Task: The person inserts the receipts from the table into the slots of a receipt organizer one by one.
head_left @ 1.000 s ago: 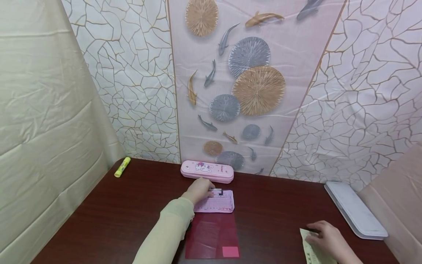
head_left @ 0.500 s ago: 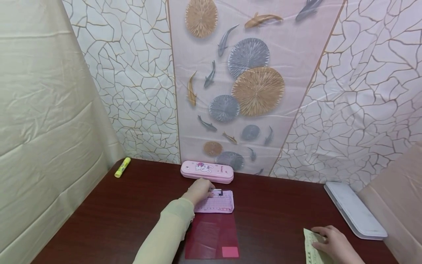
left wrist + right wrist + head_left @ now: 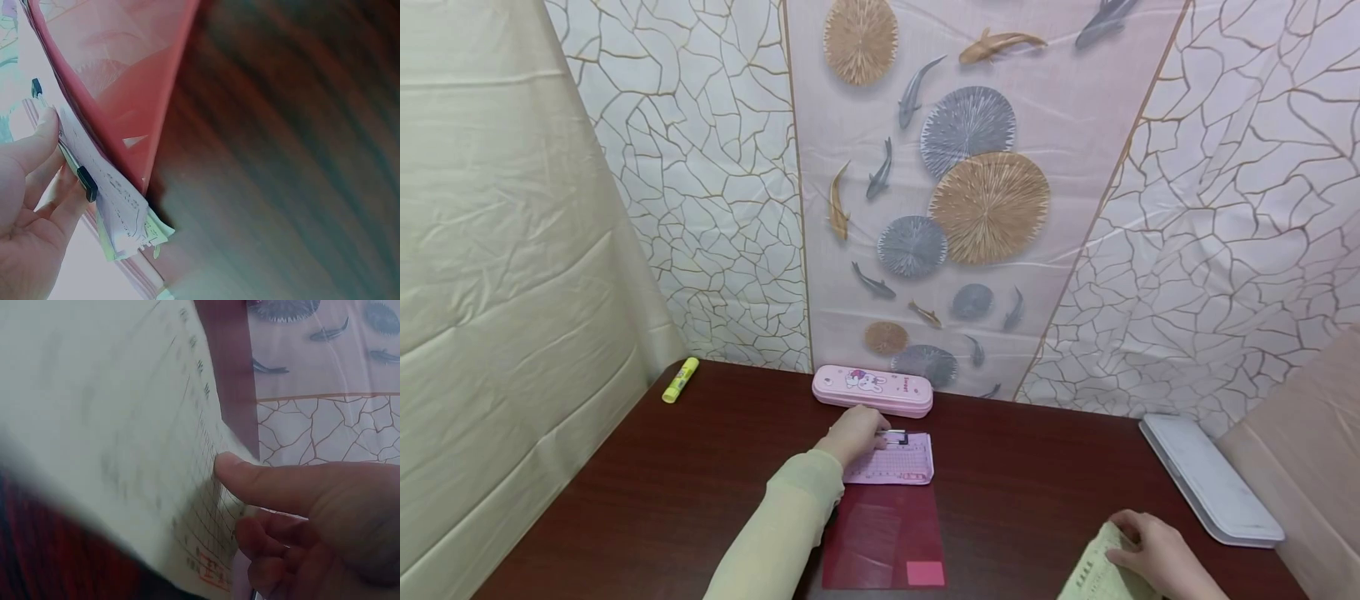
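Note:
My left hand (image 3: 852,435) grips the edge of a stack of pink printed slips (image 3: 898,465) at a black clip with silver wire handles (image 3: 892,437). In the left wrist view the thumb and fingers lie on either side of that edge, beside the black clip parts (image 3: 87,183); greenish slips show under the pink ones. A translucent red folder (image 3: 883,533) lies just in front of the stack. At lower right, my right hand (image 3: 1157,550) pinches a pale green printed slip (image 3: 1101,575) between thumb and fingers. Its printed grid and red-outlined box show in the right wrist view.
A pink pencil case (image 3: 872,392) stands behind the stack against the patterned backdrop. A yellow glue stick (image 3: 681,381) lies at the table's far left. A flat white case (image 3: 1210,479) rests on the right side of the dark brown table (image 3: 1015,475).
The right hand has shifted slightly right and turned the green slip, so its near end now swings to the left. The left hand stays at the clip.

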Available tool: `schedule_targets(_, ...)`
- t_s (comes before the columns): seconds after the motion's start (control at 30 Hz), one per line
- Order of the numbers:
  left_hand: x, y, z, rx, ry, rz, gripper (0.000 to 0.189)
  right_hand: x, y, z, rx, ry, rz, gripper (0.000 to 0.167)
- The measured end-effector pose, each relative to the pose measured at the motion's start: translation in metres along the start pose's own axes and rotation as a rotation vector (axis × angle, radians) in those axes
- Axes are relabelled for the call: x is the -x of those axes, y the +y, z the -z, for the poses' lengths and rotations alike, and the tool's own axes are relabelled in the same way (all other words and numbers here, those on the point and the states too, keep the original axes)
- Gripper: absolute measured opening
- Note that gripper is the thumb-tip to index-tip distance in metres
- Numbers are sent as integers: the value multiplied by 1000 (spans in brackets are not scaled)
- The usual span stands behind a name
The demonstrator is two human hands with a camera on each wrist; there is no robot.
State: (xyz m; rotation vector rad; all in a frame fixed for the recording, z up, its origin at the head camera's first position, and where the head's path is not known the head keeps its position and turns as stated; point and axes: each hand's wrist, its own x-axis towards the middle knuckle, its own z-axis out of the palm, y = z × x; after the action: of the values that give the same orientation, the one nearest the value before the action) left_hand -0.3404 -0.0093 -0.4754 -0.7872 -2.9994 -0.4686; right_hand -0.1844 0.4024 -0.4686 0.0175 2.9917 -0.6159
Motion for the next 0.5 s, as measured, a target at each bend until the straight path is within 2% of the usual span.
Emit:
schedule_targets(0.07,0,0,0,-4,4,-5,18,0,0,-1,4,-2,14,40)
schedule_targets(0.17,0,-1,0,-6,8,-11,17,2,-1,-1,21,9,22,31)
schedule_targets(0.3,-1,-1,-1,-3,9,-11,16,3,1,1,-5,-17,-28,21)
schedule_targets(0.4,-1,-2,-2,-1,11,-12,15,2,0,5,-43,-54,-58,25)
schedule_targets(0.5,-1,-2,-2,-2,10,-8,16,3,-1,9,-66,-53,-65,25)
